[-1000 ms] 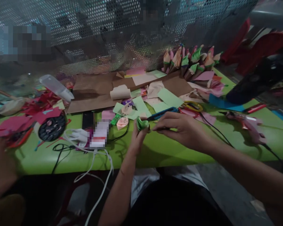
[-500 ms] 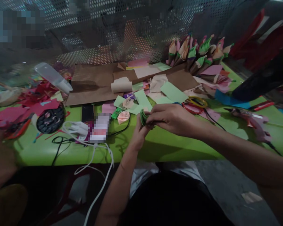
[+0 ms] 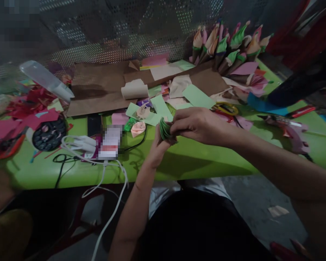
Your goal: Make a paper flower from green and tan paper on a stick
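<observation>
In front of me, above the green table, my left hand (image 3: 159,145) is closed round a green bundle of curved, layered strips (image 3: 165,129). From the material alone I cannot tell whether it is paper or cord. My right hand (image 3: 194,125) reaches in from the right, its bent fingers pinching the right side of the same bundle. Its fingertips are partly hidden. Just beyond my hands lie light green paper pieces (image 3: 161,107). A crumpled pink paper piece (image 3: 138,128) is left of my left hand.
Paper cones with twisted tops (image 3: 235,45) stand at the back right. Yellow-handled scissors (image 3: 228,108) and a pink glue gun (image 3: 295,136) lie to the right. A phone (image 3: 111,142) with a white cable (image 3: 121,195) is at left. Another person's arm (image 3: 0,185) shows at far left.
The view has shifted slightly. The green bundle now shows more of its layers between my hands, which stay close together on it.
</observation>
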Motion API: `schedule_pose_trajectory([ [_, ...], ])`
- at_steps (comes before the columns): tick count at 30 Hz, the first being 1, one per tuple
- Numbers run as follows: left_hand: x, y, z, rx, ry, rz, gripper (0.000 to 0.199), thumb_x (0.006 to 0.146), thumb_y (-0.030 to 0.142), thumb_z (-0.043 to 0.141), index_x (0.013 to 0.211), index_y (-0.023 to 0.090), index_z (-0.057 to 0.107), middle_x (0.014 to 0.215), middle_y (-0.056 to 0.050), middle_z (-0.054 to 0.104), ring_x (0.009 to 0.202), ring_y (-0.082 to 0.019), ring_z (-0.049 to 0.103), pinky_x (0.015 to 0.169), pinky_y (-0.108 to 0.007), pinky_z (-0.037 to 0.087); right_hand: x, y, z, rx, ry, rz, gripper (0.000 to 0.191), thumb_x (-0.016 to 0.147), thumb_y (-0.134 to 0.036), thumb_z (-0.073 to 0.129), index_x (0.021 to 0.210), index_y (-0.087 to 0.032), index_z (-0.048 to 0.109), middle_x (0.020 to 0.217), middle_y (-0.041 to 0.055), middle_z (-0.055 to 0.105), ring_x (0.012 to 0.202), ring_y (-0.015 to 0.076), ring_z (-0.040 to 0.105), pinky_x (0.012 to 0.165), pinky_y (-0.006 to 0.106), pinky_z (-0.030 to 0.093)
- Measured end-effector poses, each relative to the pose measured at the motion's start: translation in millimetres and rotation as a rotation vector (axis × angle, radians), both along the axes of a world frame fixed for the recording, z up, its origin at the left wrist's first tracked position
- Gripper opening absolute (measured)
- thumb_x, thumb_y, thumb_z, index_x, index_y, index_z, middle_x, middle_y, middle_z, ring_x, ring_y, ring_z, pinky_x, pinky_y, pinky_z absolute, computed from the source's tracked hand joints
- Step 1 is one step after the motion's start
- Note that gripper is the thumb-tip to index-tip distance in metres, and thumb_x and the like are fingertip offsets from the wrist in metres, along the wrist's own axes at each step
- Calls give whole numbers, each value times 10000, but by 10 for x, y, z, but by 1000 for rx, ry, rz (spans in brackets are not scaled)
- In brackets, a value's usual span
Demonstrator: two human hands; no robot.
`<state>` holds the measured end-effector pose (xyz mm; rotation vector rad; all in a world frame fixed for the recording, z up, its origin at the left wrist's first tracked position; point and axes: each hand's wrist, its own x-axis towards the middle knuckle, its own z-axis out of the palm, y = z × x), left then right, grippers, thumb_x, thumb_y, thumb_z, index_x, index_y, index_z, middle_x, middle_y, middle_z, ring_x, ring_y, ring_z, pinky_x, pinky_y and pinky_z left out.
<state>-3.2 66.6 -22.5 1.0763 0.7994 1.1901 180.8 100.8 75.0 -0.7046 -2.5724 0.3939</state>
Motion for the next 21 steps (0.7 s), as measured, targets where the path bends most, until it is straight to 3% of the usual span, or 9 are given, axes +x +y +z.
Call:
schedule_pose_trajectory([
  [10,-30,-23,7,-30,-30,-23,512,725,267,665,1225,234,560,958,-24,623,816,-162,574,724,-296,467,53,37,-37,-49,48,17,212,916,-138,571,932,-202,772,926,65,682,833,171,626,720,270,431],
  [16,-38,-43,54,-59,-8,-32,501,712,306,674,1192,228,553,910,-25,636,812,-181,593,706,-309,459,69,40,-27,-174,132,47,230,911,-125,569,969,-200,778,955,67,703,852,165,655,764,272,476],
  [21,-43,-42,61,-35,10,-13,457,725,317,662,1161,229,559,897,-27,637,815,-185,600,711,-312,457,115,38,8,-217,217,-1,188,906,-160,604,988,-183,771,941,69,710,855,166,662,768,276,483],
])
